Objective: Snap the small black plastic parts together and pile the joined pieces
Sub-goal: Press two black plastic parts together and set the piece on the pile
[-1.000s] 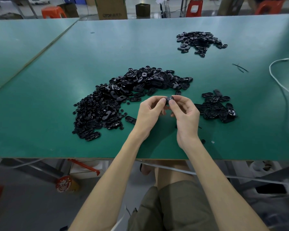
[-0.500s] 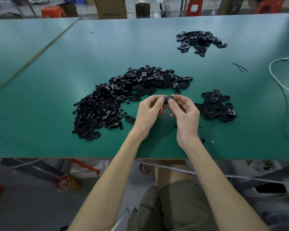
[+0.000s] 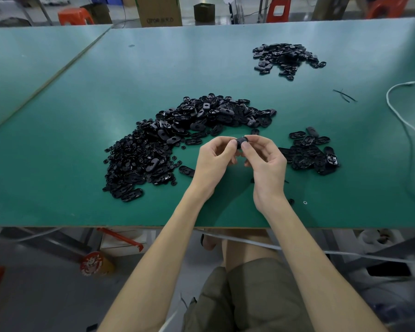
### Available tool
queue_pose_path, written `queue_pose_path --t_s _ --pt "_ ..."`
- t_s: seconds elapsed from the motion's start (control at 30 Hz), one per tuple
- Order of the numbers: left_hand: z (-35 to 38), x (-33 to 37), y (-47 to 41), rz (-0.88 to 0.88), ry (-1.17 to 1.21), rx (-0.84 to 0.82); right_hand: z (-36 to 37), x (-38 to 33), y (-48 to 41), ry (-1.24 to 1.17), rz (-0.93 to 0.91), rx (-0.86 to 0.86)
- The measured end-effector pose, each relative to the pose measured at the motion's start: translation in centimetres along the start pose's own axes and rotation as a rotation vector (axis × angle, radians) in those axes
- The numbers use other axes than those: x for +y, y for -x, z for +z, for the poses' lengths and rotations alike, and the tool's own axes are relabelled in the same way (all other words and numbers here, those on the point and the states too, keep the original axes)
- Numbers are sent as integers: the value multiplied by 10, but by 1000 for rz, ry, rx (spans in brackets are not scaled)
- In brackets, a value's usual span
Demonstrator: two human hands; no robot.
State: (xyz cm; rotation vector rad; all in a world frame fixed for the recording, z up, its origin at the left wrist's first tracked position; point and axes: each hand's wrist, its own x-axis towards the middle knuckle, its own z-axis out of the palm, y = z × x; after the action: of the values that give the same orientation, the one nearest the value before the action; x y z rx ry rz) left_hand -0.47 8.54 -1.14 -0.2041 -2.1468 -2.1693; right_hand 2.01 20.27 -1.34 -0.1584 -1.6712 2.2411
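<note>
My left hand (image 3: 215,161) and my right hand (image 3: 266,161) meet above the green table (image 3: 82,207), both pinching one small black plastic part (image 3: 241,142) between thumbs and fingertips. Most of that part is hidden by my fingers. A big curved heap of loose black parts (image 3: 177,137) spreads to the left and behind my hands. A smaller pile of black pieces (image 3: 312,154) lies just right of my right hand. Another pile (image 3: 285,58) sits far back on the right.
A white cable (image 3: 400,121) snakes along the table's right side. Thin black strips (image 3: 344,95) lie near it. A lone black part (image 3: 187,170) rests left of my left wrist. The table's front edge runs just below my wrists; boxes and orange stools stand beyond the far edge.
Both hands stay in place, fingers shifting slightly on the pinched part. Nothing else has moved.
</note>
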Motion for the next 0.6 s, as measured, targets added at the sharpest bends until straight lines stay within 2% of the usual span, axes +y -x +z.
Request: queue_pose_path --t_s 0.6 --pt "-3 -2 0 -4 14 -46 0 0 2 2 25 -1"
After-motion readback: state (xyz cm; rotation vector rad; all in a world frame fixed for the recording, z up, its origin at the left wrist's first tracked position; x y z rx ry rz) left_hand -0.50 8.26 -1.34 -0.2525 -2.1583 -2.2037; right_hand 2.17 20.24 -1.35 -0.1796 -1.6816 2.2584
